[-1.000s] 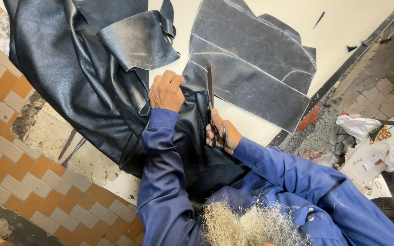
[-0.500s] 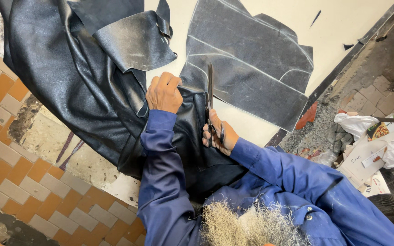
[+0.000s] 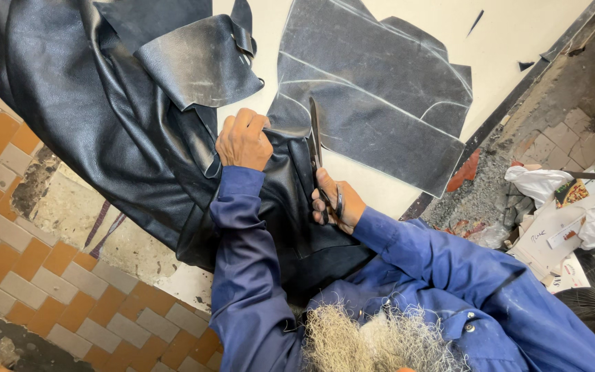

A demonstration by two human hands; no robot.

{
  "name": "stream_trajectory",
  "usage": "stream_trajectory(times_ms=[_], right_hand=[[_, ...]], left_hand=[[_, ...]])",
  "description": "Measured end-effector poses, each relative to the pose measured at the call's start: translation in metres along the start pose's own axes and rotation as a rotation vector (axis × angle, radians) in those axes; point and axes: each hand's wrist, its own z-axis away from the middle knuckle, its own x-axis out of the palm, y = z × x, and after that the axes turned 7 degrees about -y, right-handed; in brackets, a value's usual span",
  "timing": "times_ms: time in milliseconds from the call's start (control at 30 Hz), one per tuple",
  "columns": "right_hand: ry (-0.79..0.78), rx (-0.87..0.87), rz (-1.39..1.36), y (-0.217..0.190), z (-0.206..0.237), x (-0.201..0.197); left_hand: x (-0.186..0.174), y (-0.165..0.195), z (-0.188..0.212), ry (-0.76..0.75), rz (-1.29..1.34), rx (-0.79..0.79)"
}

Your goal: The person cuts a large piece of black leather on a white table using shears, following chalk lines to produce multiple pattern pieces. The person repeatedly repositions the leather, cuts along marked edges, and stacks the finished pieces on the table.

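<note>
A large sheet of black leather (image 3: 105, 124) drapes over a cream work table (image 3: 518, 27). My left hand (image 3: 244, 139) is clenched on a fold of that leather near the table's middle. My right hand (image 3: 337, 202) grips black scissors (image 3: 315, 141), their long blades pointing away from me along the edge of a flat leather panel (image 3: 373, 89) marked with pale chalk lines. Both arms wear blue sleeves. A loose curled leather piece (image 3: 197, 65) lies on top of the big sheet.
The table's dark edge (image 3: 518, 89) runs diagonally at the right. Beyond it lie rubble, white plastic bags (image 3: 538, 182) and cardboard scraps (image 3: 559, 227). Orange and tan floor tiles (image 3: 43, 275) fill the lower left. Small leather offcuts (image 3: 475, 22) sit at the far side.
The scissors have edged slightly forward along the panel's edge. My left hand keeps the same hold on the leather fold.
</note>
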Motion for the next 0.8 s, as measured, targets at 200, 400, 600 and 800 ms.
stream_trajectory(times_ms=[200, 400, 600, 800], right_hand=[[-0.053, 0.005, 0.124, -0.020, 0.009, -0.021], [-0.124, 0.019, 0.199, -0.044, 0.022, -0.048], [-0.104, 0.057, 0.381, -0.060, 0.013, -0.077], [-0.111, 0.069, 0.606, -0.082, 0.005, -0.091]], left_hand=[[0.002, 0.000, -0.002, -0.008, 0.002, -0.005], [0.004, 0.001, -0.001, -0.011, 0.004, -0.030], [0.006, 0.002, -0.003, -0.022, -0.021, -0.049], [0.007, 0.003, -0.006, -0.007, -0.005, -0.051]])
